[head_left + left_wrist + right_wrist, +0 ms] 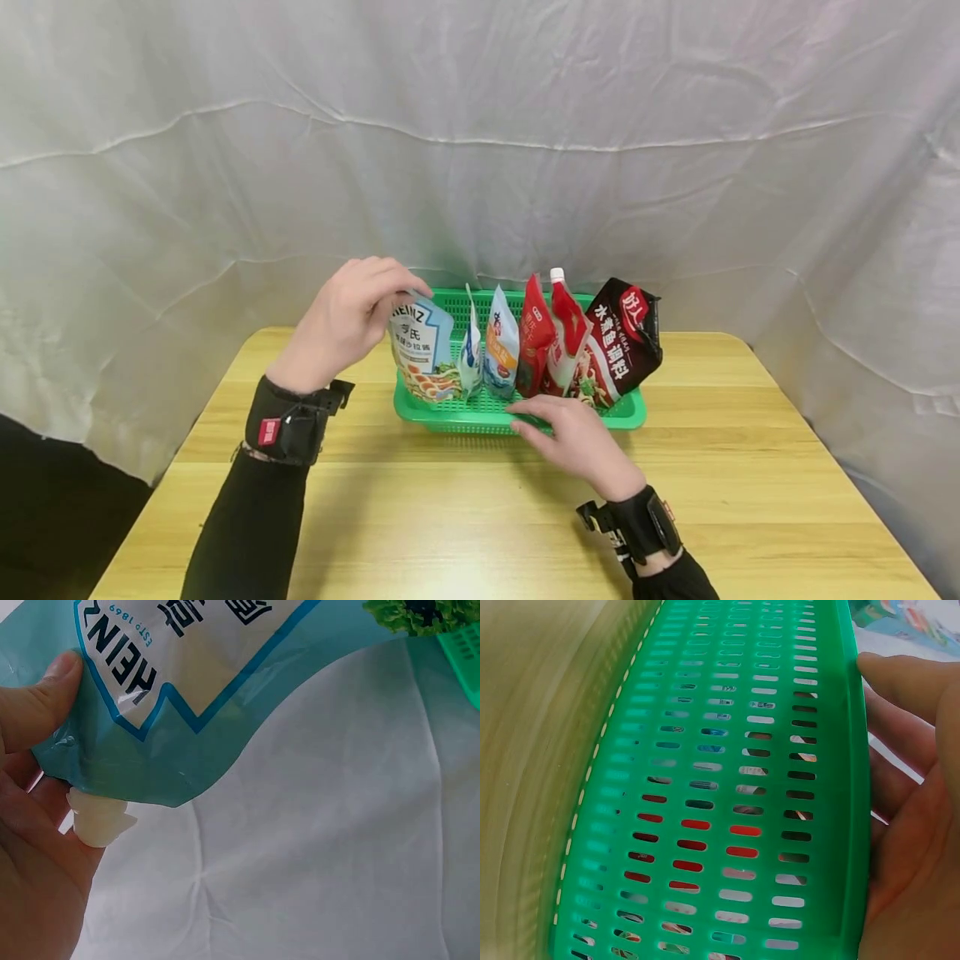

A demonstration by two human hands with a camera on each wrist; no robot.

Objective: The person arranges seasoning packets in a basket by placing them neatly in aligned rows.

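Note:
My left hand [358,310] pinches the top corner of a light blue Heinz pouch [422,346], thumb on its printed front in the left wrist view. The pouch stands tilted at the left end of a green plastic basket [450,419]; its pale spout [97,817] shows beside the fingers. At the front of the basket, my right hand [573,437] holds the rim [855,787], with the thumb against the edge and the other fingers partly hidden behind it.
Standing in the basket are a thin white pouch [470,350], a blue-and-white pouch [501,343], a red pouch [535,337], a red pouch with a white cap [566,333] and a leaning black seasoning bag [626,333]. Behind the wooden table [420,517] hangs a grey cloth [480,167].

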